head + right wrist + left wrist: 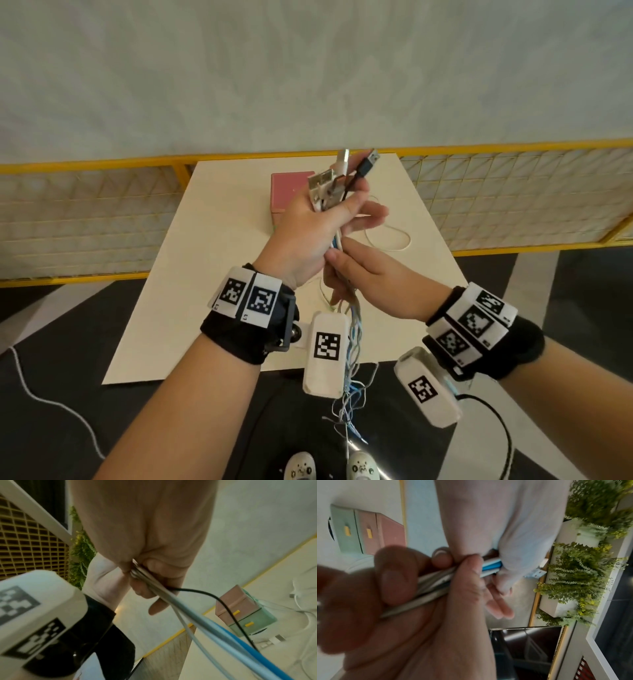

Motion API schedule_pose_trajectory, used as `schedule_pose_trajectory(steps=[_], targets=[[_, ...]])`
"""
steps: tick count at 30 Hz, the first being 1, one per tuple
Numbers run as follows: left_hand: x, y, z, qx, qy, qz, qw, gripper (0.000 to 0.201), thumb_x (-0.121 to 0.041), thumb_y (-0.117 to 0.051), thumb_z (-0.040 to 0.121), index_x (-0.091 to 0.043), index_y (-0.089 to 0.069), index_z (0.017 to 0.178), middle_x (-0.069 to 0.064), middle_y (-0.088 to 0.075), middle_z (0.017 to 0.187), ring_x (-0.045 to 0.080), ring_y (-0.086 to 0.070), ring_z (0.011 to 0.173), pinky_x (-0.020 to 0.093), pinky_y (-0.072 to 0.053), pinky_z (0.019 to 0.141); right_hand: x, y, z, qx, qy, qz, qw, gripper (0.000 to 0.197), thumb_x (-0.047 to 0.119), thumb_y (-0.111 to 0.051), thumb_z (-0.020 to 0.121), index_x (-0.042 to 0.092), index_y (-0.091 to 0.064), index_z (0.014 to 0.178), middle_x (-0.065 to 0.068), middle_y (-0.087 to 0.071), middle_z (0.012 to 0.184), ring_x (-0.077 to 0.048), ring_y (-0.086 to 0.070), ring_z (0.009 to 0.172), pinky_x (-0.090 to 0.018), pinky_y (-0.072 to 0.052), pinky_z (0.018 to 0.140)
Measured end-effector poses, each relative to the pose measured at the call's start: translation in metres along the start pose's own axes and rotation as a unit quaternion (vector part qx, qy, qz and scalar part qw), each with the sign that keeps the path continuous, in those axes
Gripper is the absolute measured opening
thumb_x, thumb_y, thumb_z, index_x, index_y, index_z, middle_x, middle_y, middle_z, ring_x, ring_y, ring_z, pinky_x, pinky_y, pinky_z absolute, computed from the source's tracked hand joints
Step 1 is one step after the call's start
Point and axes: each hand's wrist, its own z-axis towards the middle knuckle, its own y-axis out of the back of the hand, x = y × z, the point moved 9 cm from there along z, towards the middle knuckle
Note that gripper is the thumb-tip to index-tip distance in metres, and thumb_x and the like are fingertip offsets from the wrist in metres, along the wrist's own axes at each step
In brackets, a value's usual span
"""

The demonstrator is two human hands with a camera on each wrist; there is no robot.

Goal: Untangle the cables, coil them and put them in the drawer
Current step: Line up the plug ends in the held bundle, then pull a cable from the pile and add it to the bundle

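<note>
My left hand (342,209) is raised above the table (212,274) and grips a bundle of cables (352,346) just under their USB plugs (337,174), which fan out above the fist. Right below it, my right hand (342,270) grips the same bundle (197,615). White, grey and blue strands hang past the table's near edge into a tangle (349,407). One black cable (223,604) bows away from the bundle. A white cable (388,236) lies looped on the table. The pink and green drawer unit (289,188) (366,531) (243,614) stands behind my hands, both drawers closed.
A yellow lattice railing (85,219) runs behind the table. A white cord (51,401) trails on the dark floor at left. My shoes (301,466) show below the tangle. Planters with greenery (576,574) stand off to one side.
</note>
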Motion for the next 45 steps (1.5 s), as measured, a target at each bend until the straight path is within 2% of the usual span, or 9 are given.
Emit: schedule_pose_trajectory(steps=[6, 9, 15, 18, 21, 27, 32, 39, 45], targets=[[-0.006, 0.022, 0.016, -0.011, -0.005, -0.045, 0.999, 0.030, -0.001, -0.064, 0.085, -0.007, -0.061, 0.115, -0.006, -0.045, 0.069, 0.008, -0.035, 0.054, 0.024, -0.027, 0.053, -0.005, 0.002, 0.024, -0.005, 0.022, 0.035, 0.999, 0.023, 0.022, -0.030, 0.102, 0.017, -0.040, 0.082, -0.003, -0.037, 0.067, -0.016, -0.032, 0.057, -0.026, -0.034, 0.051], [-0.011, 0.034, 0.022, -0.035, -0.009, -0.053, 0.998, 0.008, -0.006, -0.063, 0.087, -0.011, -0.060, 0.092, -0.004, -0.033, 0.060, 0.007, -0.023, 0.044, 0.022, -0.019, 0.044, -0.010, -0.004, 0.032, 0.029, 0.054, -0.004, 0.998, 0.017, 0.019, -0.033, 0.102, 0.008, -0.040, 0.092, -0.006, -0.039, 0.071, -0.017, -0.036, 0.058, -0.025, -0.036, 0.052], [-0.031, 0.084, 0.029, -0.147, -0.038, -0.066, 0.986, 0.041, -0.032, -0.059, 0.093, -0.019, -0.035, 0.061, -0.007, -0.027, 0.049, 0.005, -0.019, 0.035, 0.018, -0.017, 0.034, -0.115, -0.049, 0.032, 0.134, -0.031, -0.167, 0.976, 0.020, 0.031, -0.034, 0.100, 0.011, -0.039, 0.104, -0.001, -0.057, 0.091, -0.002, -0.058, 0.077, -0.035, -0.053, 0.078], [-0.029, 0.101, 0.028, -0.160, -0.025, -0.028, 0.986, 0.042, -0.052, -0.044, 0.095, -0.018, -0.052, 0.073, -0.006, -0.026, 0.051, 0.006, -0.016, 0.036, 0.018, -0.014, 0.037, -0.187, -0.063, 0.021, 0.204, -0.120, -0.224, 0.945, 0.029, 0.037, -0.045, 0.096, 0.016, -0.040, 0.115, -0.003, -0.059, 0.108, -0.018, -0.059, 0.096, -0.046, -0.047, 0.092], [-0.003, 0.121, 0.024, -0.193, 0.019, 0.031, 0.981, 0.041, -0.052, -0.044, 0.097, -0.019, -0.059, 0.078, -0.003, -0.026, 0.052, 0.009, -0.017, 0.039, 0.022, -0.012, 0.040, -0.220, -0.059, 0.018, 0.271, -0.171, -0.264, 0.910, 0.060, 0.029, -0.063, 0.088, 0.019, -0.033, 0.138, 0.002, -0.043, 0.135, -0.015, -0.046, 0.123, -0.035, -0.037, 0.108], [0.051, 0.157, 0.014, -0.273, 0.074, -0.002, 0.959, 0.036, -0.048, -0.053, 0.094, -0.016, -0.051, 0.077, -0.004, -0.031, 0.057, 0.008, -0.020, 0.040, 0.022, -0.015, 0.039, -0.247, -0.002, 0.068, 0.045, -0.214, -0.280, 0.935, 0.025, 0.004, -0.048, 0.088, 0.019, -0.058, 0.105, -0.003, -0.056, 0.104, -0.021, -0.058, 0.094, -0.027, -0.046, 0.082], [0.070, 0.172, 0.013, -0.319, 0.087, 0.013, 0.944, 0.039, -0.044, -0.056, 0.096, -0.017, -0.041, 0.072, -0.004, -0.031, 0.057, 0.010, -0.020, 0.041, 0.023, -0.015, 0.040, -0.267, -0.032, 0.087, 0.132, -0.224, -0.296, 0.919, 0.071, -0.013, -0.045, 0.078, 0.029, -0.042, 0.136, -0.009, -0.046, 0.119, -0.026, -0.052, 0.107, -0.033, -0.049, 0.086], [0.084, 0.187, 0.011, -0.375, 0.087, -0.028, 0.922, 0.032, -0.037, -0.055, 0.098, -0.015, -0.052, 0.074, -0.006, -0.035, 0.053, 0.008, -0.026, 0.040, 0.021, -0.019, 0.038, -0.278, -0.030, 0.104, 0.117, -0.177, -0.384, 0.898, 0.023, 0.009, -0.049, 0.088, 0.014, -0.062, 0.107, -0.007, -0.057, 0.107, -0.029, -0.056, 0.104, -0.030, -0.045, 0.086], [0.079, 0.186, 0.012, -0.360, 0.070, 0.015, 0.930, 0.021, -0.026, -0.056, 0.099, -0.015, -0.052, 0.082, -0.006, -0.052, 0.063, 0.007, -0.028, 0.041, 0.020, -0.022, 0.039, -0.257, -0.007, 0.101, -0.001, -0.149, -0.271, 0.951, 0.017, 0.013, -0.061, 0.087, 0.014, -0.070, 0.102, 0.002, -0.043, 0.101, -0.021, -0.054, 0.092, -0.024, -0.040, 0.086]])
